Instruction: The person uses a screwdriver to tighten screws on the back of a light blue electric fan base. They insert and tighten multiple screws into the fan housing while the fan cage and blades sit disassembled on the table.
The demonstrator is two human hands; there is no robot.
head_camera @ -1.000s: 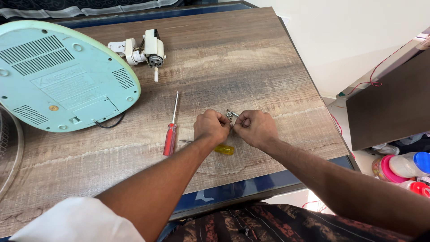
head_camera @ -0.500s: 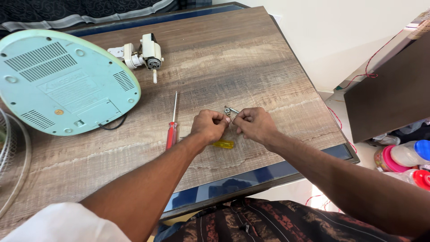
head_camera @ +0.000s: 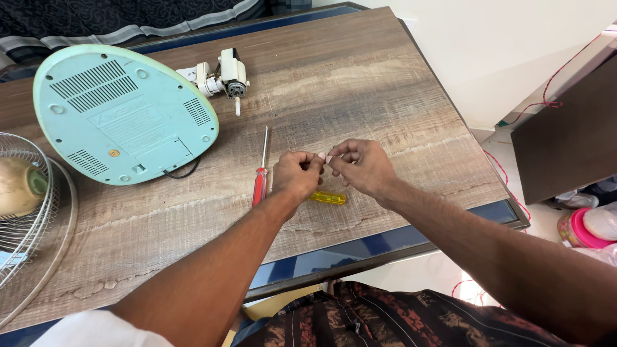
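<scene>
Where both hands' fingers (head_camera: 319,160) pinch together, a yellow-handled screwdriver (head_camera: 328,198) lies below.

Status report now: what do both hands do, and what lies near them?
Left hand and right hand pinched together, fingertips meeting; what they hold too small to tell. Yellow handle beneath. Red screwdriver beside left hand.

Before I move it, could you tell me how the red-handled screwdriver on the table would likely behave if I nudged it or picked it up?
The red-handled screwdriver lies flat on the wooden table, beside the left hand. Its handle looks rounded, so a sideways nudge would probably make it roll. The thin metal shaft looks stiff, so it should lift without bending. It seems slim and probably light.
</scene>
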